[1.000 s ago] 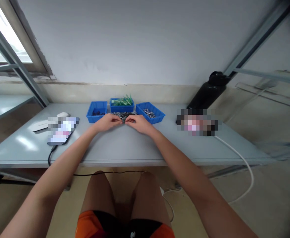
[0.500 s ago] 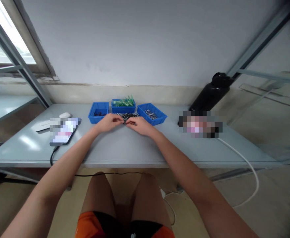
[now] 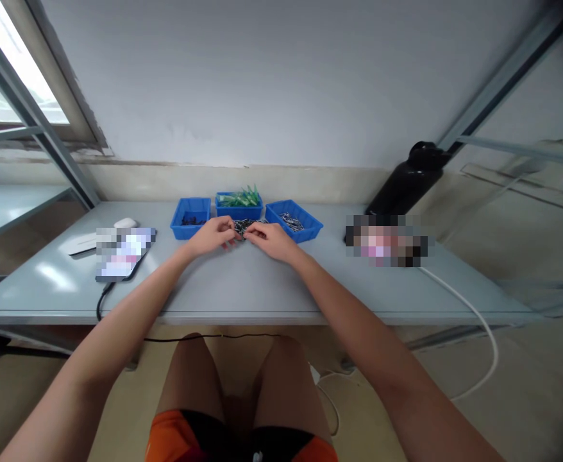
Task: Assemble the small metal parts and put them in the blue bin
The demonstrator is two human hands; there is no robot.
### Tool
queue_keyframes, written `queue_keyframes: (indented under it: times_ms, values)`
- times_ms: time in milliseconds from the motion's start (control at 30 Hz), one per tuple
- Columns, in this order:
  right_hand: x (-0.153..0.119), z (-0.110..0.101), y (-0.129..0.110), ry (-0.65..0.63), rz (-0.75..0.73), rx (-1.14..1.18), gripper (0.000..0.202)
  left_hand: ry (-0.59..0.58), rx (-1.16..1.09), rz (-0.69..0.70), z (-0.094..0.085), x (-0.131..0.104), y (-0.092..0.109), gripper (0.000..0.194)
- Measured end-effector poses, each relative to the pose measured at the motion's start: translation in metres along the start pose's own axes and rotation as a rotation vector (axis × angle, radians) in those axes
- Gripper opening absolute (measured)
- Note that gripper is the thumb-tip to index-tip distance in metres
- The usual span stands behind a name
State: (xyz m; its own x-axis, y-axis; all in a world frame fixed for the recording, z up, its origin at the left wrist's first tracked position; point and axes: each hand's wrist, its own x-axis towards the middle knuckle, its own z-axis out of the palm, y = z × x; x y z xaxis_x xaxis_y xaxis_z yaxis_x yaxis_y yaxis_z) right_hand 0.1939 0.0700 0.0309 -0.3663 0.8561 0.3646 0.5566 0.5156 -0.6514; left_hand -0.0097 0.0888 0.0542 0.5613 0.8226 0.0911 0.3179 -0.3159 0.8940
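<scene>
Gray desk (image 3: 243,292): curled left hand (image 3: 215,235) and right hand (image 3: 270,240) partly hide a metallic pile (image 3: 247,225); whether they grip anything is unclear.

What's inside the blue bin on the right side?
Thin, silvery rod-like pieces lie loosely heaped in that blue bin, beyond the right hand. The top ones cover whatever lies underneath, so I can't tell what's there.
</scene>
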Motion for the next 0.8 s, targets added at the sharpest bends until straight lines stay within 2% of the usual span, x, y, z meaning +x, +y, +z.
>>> queue_keyframes:
  times_ms: [200, 433, 633, 800]
  values:
    - [0.001, 0.002, 0.004, 0.012, -0.046, 0.022, 0.027, -0.053, -0.013, -0.022, 0.001, 0.002, -0.003, 0.01]
    - [0.001, 0.002, 0.003, -0.045, -0.028, 0.013, 0.026, -0.108, 0.036, -0.063, 0.004, 0.002, -0.009, 0.004]
    - [0.001, 0.002, 0.003, -0.076, -0.02, 0.009, 0.025, -0.13, 0.053, 0.016, 0.002, 0.005, -0.015, 0.006]
    - [0.0, 0.001, 0.0, -0.084, 0.001, -0.011, 0.026, -0.111, 0.098, 0.027, 0.001, 0.005, -0.015, 0.008]
